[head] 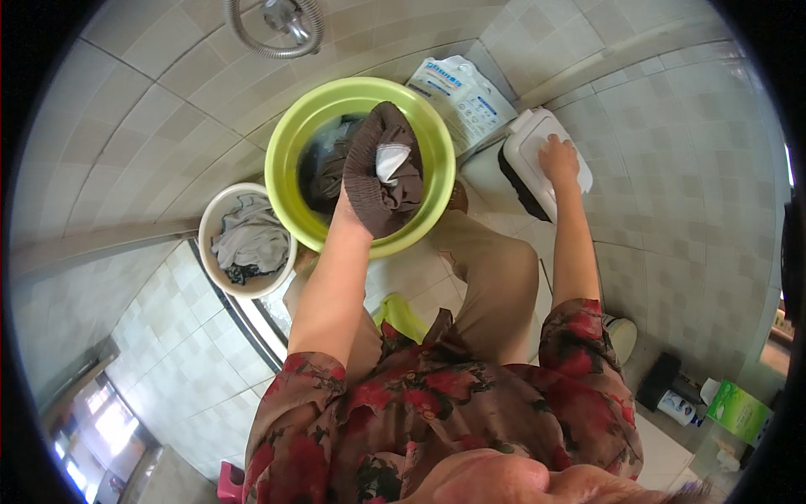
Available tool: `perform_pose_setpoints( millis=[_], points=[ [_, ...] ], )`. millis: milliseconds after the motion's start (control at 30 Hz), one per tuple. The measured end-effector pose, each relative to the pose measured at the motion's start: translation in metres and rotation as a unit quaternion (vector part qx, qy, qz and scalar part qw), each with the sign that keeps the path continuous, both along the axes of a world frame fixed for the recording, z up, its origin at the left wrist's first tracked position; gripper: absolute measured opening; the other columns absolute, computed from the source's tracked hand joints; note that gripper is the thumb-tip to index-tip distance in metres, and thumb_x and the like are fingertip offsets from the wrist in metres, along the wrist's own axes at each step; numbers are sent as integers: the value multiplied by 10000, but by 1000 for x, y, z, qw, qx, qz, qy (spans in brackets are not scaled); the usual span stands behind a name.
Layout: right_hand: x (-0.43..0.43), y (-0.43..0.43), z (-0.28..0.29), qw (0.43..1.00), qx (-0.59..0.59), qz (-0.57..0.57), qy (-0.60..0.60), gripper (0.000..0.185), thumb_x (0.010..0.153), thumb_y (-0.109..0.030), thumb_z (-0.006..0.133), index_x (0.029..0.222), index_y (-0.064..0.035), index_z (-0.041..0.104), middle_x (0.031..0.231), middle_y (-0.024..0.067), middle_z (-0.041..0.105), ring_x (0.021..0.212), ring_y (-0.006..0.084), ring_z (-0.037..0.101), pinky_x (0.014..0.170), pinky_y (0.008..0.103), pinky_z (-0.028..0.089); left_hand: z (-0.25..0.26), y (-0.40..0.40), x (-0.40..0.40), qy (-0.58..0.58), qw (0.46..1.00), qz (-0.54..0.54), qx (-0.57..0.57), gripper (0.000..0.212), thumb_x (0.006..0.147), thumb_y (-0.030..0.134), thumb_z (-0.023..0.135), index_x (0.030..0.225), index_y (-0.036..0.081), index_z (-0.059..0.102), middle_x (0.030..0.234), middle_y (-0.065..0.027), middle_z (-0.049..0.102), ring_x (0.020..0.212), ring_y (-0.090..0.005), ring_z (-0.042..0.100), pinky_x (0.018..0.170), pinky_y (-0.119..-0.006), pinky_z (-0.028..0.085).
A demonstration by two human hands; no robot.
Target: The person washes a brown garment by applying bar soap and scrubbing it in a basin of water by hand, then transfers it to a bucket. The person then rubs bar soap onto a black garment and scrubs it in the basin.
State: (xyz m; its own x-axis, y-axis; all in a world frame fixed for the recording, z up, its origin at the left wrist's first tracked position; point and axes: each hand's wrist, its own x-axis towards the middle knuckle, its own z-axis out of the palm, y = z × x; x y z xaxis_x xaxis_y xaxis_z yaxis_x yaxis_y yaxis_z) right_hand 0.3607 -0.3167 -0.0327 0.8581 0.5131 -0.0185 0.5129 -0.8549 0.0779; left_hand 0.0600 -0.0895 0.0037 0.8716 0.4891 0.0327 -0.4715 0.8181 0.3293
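A dark brown garment with a ribbed elastic waistband [362, 189] hangs bunched over my left hand [354, 211], which reaches in at its lower left edge; the fingers are hidden by the cloth. A white patch shows inside the garment. Below it stands a lime-green plastic basin [283, 208] with dark wet clothes [327, 173] in cloudy water. My right hand [559, 160] lies on the white lid [535, 135] of a bin, fingers slightly bent and spread. Black bag plastic shows along the lid's lower left edge.
A smaller white basin [204, 242] with grey clothes stands left of the green one. A printed plastic bag [463, 101] leans at the wall beside the bin. A shower hose [239, 38] hangs above. Lower right are a bottle [677, 406] and a green box [740, 412].
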Motion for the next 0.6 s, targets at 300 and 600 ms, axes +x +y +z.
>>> perform_pose_setpoints(
  millis=[300, 600],
  points=[
    [32, -21, -30, 994, 77, -60, 48, 353, 793, -283, 596, 1090, -100, 543, 1026, 219, 601, 971, 391, 581, 826, 464, 468, 12, -3, 9, -60, 968, -79, -230, 281, 986, 165, 418, 1215, 29, 508, 1086, -47, 593, 967, -134, 556, 859, -252, 465],
    [9, -33, 17, 968, 221, -117, -38, 458, 843, -495, 585, 987, -65, 650, 947, 188, 660, 915, 374, 616, 797, 432, 472, 16, -1, 9, -4, 961, -79, -265, 198, 945, 210, 514, 1067, 74, 588, 945, -14, 633, 801, -114, 589, 656, -229, 488]
  ],
)
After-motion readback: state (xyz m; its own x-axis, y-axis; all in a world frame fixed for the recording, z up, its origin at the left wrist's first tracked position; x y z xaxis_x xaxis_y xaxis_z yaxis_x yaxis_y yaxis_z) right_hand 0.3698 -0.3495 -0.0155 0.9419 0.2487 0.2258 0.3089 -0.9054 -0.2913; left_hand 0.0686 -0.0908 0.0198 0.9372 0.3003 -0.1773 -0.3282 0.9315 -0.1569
